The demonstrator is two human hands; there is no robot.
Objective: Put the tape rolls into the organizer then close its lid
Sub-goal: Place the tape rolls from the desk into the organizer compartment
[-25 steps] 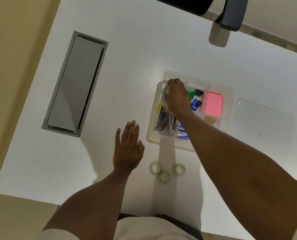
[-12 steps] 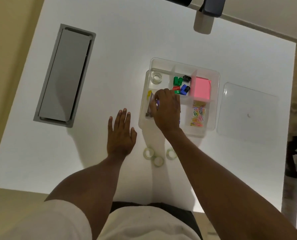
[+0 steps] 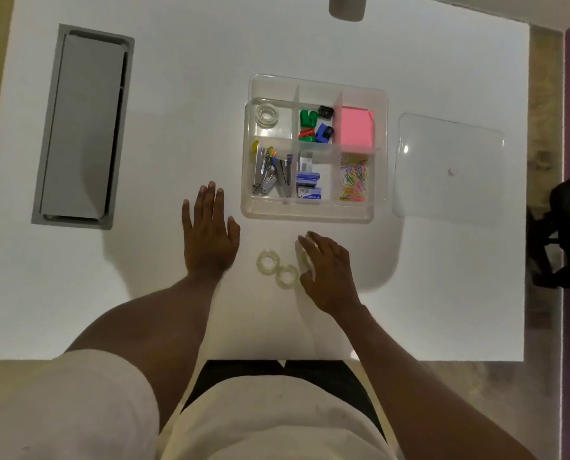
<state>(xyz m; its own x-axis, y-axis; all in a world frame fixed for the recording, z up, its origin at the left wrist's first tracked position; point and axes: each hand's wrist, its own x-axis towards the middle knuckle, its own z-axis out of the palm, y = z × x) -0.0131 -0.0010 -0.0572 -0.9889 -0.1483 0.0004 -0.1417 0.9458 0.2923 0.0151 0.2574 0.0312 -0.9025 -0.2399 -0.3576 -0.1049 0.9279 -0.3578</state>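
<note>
Your table point(image 3: 177, 61) carries the organizer point(image 3: 313, 215) at 12 o'clock, lid point(image 3: 443, 144) off at its 3 o'clock. One roll point(image 3: 266, 115) sits in its top-left compartment. Three rolls point(image 3: 267, 260) lie flat at 6 o'clock; your right hand point(image 3: 326, 270) is nearest, fingers spread over the rightmost, not yet clamped. Left hand point(image 3: 209, 234) lies flat, empty.

Organizer point(image 3: 313, 214) behind two tape rolls point(image 3: 268, 261); lid point(image 3: 449, 167) to its right.
</note>
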